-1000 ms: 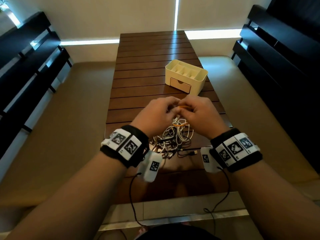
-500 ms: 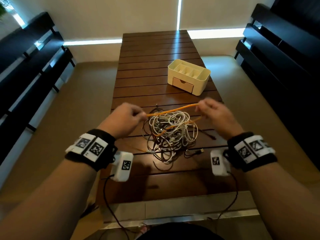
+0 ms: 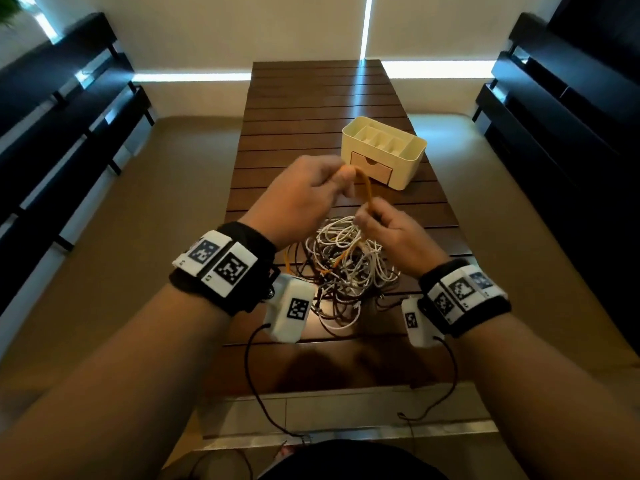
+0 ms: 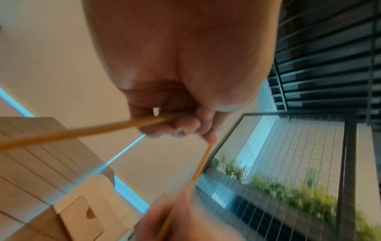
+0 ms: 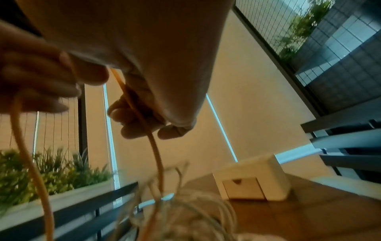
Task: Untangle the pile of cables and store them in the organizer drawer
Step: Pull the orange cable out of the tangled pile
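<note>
A tangled pile of white, black and orange cables (image 3: 346,268) lies on the slatted wooden table (image 3: 311,109). My left hand (image 3: 311,195) is raised above the pile and pinches an orange cable (image 3: 366,188) at its top. My right hand (image 3: 388,233), lower and just right of it, grips the same cable (image 5: 152,146) where it drops into the pile. In the left wrist view the orange cable (image 4: 82,130) runs out of my curled fingers. The cream organizer (image 3: 384,152) stands beyond the hands, its small front drawer (image 3: 371,170) closed.
Dark slatted benches (image 3: 62,126) line the left side, with more dark benches (image 3: 568,109) on the right. Beige floor lies on both sides of the table. Black wires (image 3: 256,382) hang from the wrist cameras over the table's near edge.
The hands were spread apart with the orange cable stretched level between them. They have come together, the left hand lifting forward and the right dropping, so the cable stands nearly upright.
</note>
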The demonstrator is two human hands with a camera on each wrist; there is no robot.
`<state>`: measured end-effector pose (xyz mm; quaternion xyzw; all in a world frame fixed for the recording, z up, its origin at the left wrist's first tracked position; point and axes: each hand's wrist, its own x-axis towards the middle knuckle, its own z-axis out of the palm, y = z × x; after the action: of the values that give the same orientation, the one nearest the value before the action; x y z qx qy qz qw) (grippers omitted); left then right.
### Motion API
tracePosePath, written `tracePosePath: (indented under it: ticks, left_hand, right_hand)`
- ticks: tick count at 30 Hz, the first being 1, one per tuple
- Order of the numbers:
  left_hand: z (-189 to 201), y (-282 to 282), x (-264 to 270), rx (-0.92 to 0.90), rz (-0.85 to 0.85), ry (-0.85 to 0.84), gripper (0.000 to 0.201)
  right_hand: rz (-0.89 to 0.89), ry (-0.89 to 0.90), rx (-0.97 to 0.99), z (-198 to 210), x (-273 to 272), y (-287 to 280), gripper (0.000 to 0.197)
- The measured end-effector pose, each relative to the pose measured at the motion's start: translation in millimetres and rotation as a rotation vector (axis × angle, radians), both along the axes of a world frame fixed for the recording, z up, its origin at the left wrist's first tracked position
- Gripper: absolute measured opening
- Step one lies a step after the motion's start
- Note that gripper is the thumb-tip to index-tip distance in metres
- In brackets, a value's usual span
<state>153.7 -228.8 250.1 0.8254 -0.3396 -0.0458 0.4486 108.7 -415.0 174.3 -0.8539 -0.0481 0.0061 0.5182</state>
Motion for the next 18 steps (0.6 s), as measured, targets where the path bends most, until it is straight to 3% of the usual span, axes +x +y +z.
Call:
tracePosePath:
  ticks: [5, 7, 9, 11, 12, 15, 18]
  left_hand:
    - [6.7, 19.7, 3.1, -0.329, 0.083, 0.051, 0.035]
    - [-12.2, 34.6, 6.4, -0.227, 0.227, 0.147, 0.038]
    - [-34.6, 49.0, 11.3, 0.131, 0.342, 0.268, 0.036]
    - [-48.9, 56.5, 10.3, 0.479, 0.383, 0.259, 0.03]
    - [-48.7, 54.3, 8.6, 0.507, 0.397, 0.197, 0.04]
    - [-26.4, 32.6, -0.4, 0.276, 0.326, 0.027, 0.061]
    - [-15.4, 15.2, 5.2, 0.228, 0.219, 0.031, 0.04]
  right_hand:
    - [-0.063, 0.121, -0.023, -33.7, 1.4, 10.1, 0.031]
    - [-0.176, 0.092, 0.064, -20.4, 10.1, 7.8, 0.03]
    - [-0.293, -0.057, 0.102, 4.9, 21.2, 1.0, 0.026]
    - [-0.297, -0.253, 0.01, 30.5, 32.1, -3.4, 0.022]
    - [-0.26, -0.325, -0.053, 40.3, 35.6, -1.1, 0.019]
    - [-0.119, -0.416, -0.211, 45.6, 40.0, 14.9, 0.01]
    - [-0.077, -0.426, -0.21, 36.1, 37.7, 23.5, 0.015]
